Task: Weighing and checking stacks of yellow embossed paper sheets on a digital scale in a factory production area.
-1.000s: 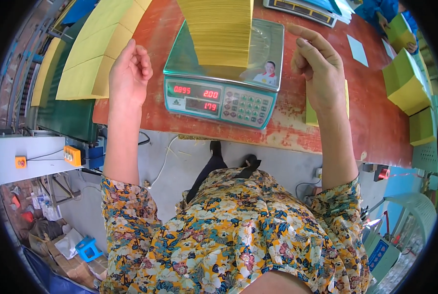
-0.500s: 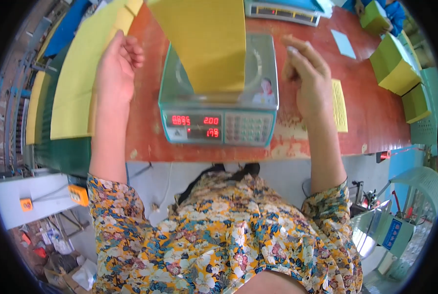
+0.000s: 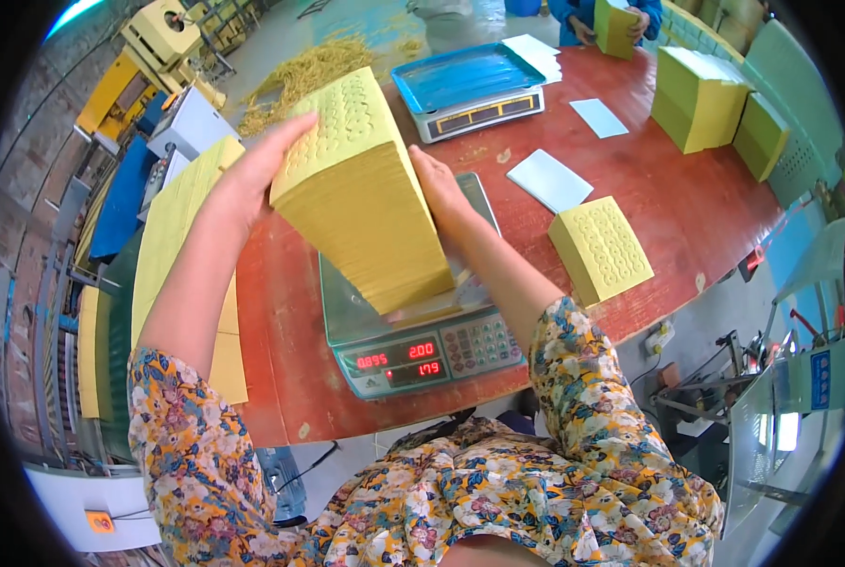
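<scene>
Left hand (image 3: 252, 175) and right hand (image 3: 439, 189) pressed flat against opposite sides of tall yellow perforated-sheet stack (image 3: 361, 189), tilted on digital scale (image 3: 413, 345). Weighing step, seemingly; next needs firm two-sided squeeze to lift. Beyond: smaller yellow stack (image 3: 600, 249), second scale (image 3: 470, 90).
</scene>
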A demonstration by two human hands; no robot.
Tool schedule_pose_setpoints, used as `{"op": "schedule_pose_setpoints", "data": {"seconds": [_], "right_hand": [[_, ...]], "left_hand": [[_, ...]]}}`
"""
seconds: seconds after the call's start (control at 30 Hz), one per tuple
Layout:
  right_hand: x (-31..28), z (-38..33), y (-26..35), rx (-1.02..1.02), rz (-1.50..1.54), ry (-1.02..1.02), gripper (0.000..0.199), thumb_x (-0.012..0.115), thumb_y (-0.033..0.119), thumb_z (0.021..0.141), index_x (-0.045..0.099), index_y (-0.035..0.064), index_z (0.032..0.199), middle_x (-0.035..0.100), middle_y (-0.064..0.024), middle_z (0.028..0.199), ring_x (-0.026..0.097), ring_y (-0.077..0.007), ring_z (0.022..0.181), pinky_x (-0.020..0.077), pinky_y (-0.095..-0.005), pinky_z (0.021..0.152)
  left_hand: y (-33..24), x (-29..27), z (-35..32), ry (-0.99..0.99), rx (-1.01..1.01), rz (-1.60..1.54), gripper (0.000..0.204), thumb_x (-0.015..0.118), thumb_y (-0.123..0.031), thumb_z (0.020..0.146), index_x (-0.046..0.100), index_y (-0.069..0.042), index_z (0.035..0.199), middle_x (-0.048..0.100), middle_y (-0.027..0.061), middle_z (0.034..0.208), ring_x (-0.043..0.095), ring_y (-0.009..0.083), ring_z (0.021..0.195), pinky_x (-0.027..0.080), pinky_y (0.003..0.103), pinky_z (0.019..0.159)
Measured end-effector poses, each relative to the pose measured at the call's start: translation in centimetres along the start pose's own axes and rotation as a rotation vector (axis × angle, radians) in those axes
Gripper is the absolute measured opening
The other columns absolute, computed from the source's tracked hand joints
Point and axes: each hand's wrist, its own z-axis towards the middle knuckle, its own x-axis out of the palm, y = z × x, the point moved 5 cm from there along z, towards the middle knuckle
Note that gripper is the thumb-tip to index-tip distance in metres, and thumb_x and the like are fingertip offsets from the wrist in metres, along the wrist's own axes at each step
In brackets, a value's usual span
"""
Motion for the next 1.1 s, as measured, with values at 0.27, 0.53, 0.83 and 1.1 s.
{"op": "schedule_pose_setpoints", "data": {"seconds": [0.27,0.53,0.83,1.1], "right_hand": [[-1.5,-9.8,-0.2,-0.097,-0.063,-0.013,0.042,0.044,0.035,0.104,0.061,-0.0013,0.117,0.067,-0.0075,0.103,0.058,-0.0139,0.097,0.0448,-0.0300,0.090],[-7.6,-24.7,-1.0,0.145,-0.136,-0.075,0.038,0.048,0.029,0.103,0.059,-0.0018,0.122,0.066,-0.0082,0.101,0.061,-0.0117,0.092,0.0503,-0.0284,0.079],[-2.9,-24.7,-4.8,0.432,0.572,0.167,0.045,0.057,0.031,0.100,0.056,-0.0001,0.132,0.062,-0.0049,0.127,0.054,-0.0139,0.117,0.0412,-0.0323,0.103],[-13.4,-21.7,10.2,0.375,0.253,0.269,0.054,0.057,0.030,0.100,0.044,0.0003,0.143,0.055,-0.0046,0.133,0.048,-0.0117,0.122,0.0392,-0.0298,0.103]], "left_hand": [[3.3,1.8,-8.6,0.125,-0.311,-0.143,0.043,0.054,-0.030,0.100,0.054,-0.001,0.133,0.065,0.0093,0.124,0.065,0.0171,0.108,0.053,0.032,0.093],[4.1,0.4,-7.3,0.116,-0.374,-0.085,0.046,0.048,-0.031,0.102,0.050,-0.002,0.137,0.063,0.0099,0.128,0.064,0.0178,0.111,0.052,0.033,0.096],[5.0,1.2,-7.6,0.051,-0.275,0.033,0.049,0.043,-0.037,0.102,0.048,-0.005,0.139,0.060,0.0081,0.128,0.061,0.0191,0.112,0.051,0.033,0.095],[4.8,-1.0,-8.4,0.088,0.007,0.034,0.051,0.041,-0.038,0.102,0.046,-0.004,0.140,0.058,0.0100,0.130,0.061,0.0222,0.113,0.051,0.037,0.095]]}}
